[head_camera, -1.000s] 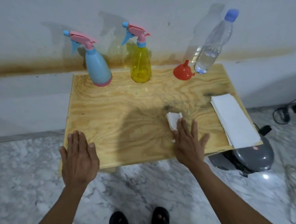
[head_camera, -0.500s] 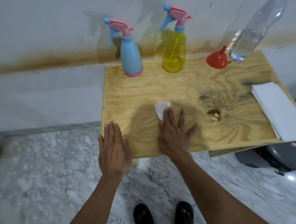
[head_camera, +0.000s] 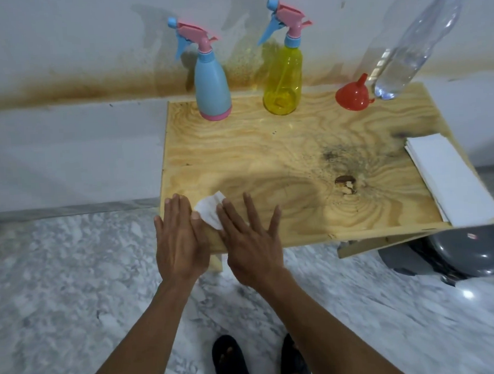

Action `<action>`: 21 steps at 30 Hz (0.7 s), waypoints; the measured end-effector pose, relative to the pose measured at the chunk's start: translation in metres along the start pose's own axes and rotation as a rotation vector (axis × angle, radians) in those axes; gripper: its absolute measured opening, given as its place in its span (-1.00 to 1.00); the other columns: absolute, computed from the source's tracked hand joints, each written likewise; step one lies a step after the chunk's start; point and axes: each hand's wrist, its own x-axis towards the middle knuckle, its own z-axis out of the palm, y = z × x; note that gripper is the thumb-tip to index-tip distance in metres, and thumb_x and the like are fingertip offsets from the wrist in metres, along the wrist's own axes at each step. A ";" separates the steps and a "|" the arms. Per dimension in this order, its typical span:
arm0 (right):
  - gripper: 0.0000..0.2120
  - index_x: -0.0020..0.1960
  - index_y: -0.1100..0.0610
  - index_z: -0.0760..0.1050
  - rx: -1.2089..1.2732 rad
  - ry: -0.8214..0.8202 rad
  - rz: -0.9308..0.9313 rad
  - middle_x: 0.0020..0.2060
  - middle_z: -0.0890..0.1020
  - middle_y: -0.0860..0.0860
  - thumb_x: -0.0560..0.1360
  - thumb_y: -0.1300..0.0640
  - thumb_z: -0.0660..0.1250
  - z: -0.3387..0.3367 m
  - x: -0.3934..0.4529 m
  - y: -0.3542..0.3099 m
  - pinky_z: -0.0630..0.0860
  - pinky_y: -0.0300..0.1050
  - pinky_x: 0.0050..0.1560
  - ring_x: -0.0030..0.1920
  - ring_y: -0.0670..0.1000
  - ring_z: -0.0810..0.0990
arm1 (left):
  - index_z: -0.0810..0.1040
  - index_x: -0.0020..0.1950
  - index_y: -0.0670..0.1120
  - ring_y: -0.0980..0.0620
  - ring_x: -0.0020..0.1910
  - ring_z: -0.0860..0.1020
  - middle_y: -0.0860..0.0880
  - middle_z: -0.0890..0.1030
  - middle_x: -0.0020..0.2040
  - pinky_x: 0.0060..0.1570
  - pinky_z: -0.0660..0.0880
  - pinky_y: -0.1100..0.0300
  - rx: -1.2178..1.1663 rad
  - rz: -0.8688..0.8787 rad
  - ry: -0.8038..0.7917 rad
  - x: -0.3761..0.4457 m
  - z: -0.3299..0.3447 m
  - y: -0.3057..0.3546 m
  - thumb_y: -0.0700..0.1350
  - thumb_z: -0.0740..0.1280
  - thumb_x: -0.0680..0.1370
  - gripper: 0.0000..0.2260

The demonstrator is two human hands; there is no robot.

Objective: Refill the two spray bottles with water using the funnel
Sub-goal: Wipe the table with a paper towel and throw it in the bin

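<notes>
Bottles-wise, our flat right hand (head_camera: 250, 238) is pressing a crumpled white tissue (head_camera: 210, 210) at the plywood tabletop's (head_camera: 267, 157) near edge, left hand (head_camera: 180, 239) relaxed, and the upturned red plastic funnel (head_camera: 352, 95) sits far back right, so right's closer.

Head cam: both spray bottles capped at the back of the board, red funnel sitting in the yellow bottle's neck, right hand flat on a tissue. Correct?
Not quite. The head view shows the red funnel lying on the board beside the water bottle, not in the yellow bottle. The blue bottle is capped too, and the right hand is flat on the tissue.
</notes>
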 end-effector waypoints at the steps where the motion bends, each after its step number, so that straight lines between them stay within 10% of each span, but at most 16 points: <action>1: -0.43 0.62 0.00 0.06 -0.003 0.005 0.020 0.62 0.04 -0.12 0.64 -0.05 -0.24 0.000 -0.006 0.007 -0.44 0.47 0.38 0.62 0.13 -0.23 | 0.16 0.59 -0.16 0.00 0.62 0.01 -0.10 0.14 0.62 0.58 -0.12 -0.06 0.054 0.016 -0.018 -0.003 0.001 0.003 0.10 -0.20 0.66 -0.41; 21: -0.50 0.64 -0.05 -0.17 0.103 -0.030 0.474 0.62 -0.15 -0.18 0.71 -0.04 -0.21 -0.042 -0.086 0.179 -0.40 0.42 0.42 0.54 0.04 -0.48 | -0.01 0.62 -0.21 -0.07 0.62 -0.12 -0.15 -0.03 0.64 0.56 -0.19 -0.15 0.144 -0.010 -0.170 -0.044 0.013 0.055 0.24 -0.27 0.60 -0.28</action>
